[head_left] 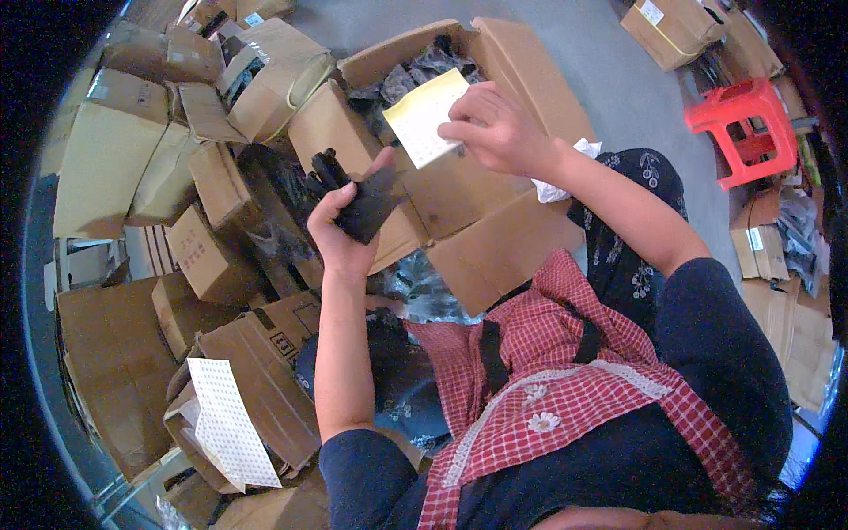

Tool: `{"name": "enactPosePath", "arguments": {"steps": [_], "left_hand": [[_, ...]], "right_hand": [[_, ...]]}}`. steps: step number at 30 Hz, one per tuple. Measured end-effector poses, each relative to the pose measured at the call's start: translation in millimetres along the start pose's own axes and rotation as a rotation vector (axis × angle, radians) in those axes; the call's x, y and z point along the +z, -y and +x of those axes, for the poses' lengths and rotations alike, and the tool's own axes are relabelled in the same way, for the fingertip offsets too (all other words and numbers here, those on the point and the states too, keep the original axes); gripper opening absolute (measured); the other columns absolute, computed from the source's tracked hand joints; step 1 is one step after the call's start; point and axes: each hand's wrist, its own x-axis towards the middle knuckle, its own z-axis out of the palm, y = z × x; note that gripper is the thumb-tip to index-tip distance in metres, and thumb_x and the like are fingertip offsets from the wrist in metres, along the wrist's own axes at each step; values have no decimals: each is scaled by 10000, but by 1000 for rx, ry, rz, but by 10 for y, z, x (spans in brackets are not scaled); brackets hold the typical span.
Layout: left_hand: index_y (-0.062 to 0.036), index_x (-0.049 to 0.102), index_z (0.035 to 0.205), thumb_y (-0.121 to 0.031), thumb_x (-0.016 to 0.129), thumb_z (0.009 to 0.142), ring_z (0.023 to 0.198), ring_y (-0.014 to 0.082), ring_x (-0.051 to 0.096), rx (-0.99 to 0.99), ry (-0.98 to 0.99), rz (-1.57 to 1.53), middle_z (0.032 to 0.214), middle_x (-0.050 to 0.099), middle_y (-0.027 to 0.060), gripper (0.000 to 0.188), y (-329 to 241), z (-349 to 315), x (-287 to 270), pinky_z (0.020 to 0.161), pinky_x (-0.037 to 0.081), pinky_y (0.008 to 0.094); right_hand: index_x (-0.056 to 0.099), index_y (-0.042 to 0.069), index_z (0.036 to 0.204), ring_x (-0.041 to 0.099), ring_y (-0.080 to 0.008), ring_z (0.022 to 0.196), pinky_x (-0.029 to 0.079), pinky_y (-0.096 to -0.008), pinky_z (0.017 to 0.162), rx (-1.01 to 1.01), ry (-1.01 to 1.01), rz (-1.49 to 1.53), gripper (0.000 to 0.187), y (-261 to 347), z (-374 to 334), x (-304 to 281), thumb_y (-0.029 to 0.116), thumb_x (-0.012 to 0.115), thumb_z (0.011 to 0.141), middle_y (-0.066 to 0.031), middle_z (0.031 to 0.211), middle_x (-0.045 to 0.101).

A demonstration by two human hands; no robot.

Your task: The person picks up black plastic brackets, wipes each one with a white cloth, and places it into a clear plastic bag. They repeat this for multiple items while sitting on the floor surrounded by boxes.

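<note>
My right hand (502,131) pinches the edge of a small sheet with a yellow border and rows of tiny marks (426,119), seemingly a label sheet. It is held above a large open cardboard box (534,79). Dark plastic-wrapped items (415,71) lie inside that box. To the left, my left hand (344,237) is closed around a black object (369,208) with a flat part and small knobby pieces at its top. Its exact kind cannot be made out. The two hands are apart, with the sheet slightly farther away than the black object.
Many cardboard boxes (115,150) are stacked on the left. A white sheet of small labels (231,424) lies on a box at lower left. Clear plastic wrapping (424,287) sits by my lap. A red plastic stool (746,132) and more cartons (671,34) stand on the right.
</note>
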Motion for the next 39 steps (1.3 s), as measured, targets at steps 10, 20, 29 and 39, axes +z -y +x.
{"name": "enactPosePath", "arguments": {"steps": [10,20,29,39], "left_hand": [[23,588,926,-175,608,657,1251,362,489,-39,135,28,1375,481,268,335,78,79,90,1078,366,444],[44,589,1053,-235,622,640,996,321,599,158,137,204,1120,622,200,499,98,215,-50,914,491,420],[-15,586,908,-151,696,561,815,263,579,-15,96,482,818,558,75,389,157,20,252,825,484,378],[-9,605,921,-64,703,589,776,241,623,26,-33,456,824,605,73,350,236,74,99,795,521,379]], "right_hand": [[654,201,1040,543,-263,1115,390,-423,1025,-58,47,-114,309,66,-29,-225,117,601,747,-16,1086,594],[627,250,1201,492,-235,1229,324,-439,1103,-44,119,-67,511,67,108,-325,63,607,727,-27,1428,481],[596,231,1236,481,-352,1253,402,-471,1028,73,233,135,521,-67,2,-128,67,657,745,-169,1517,315],[330,193,1475,311,-417,1371,289,-500,1123,188,411,504,947,-120,20,-182,230,785,646,-204,1542,228]]}}
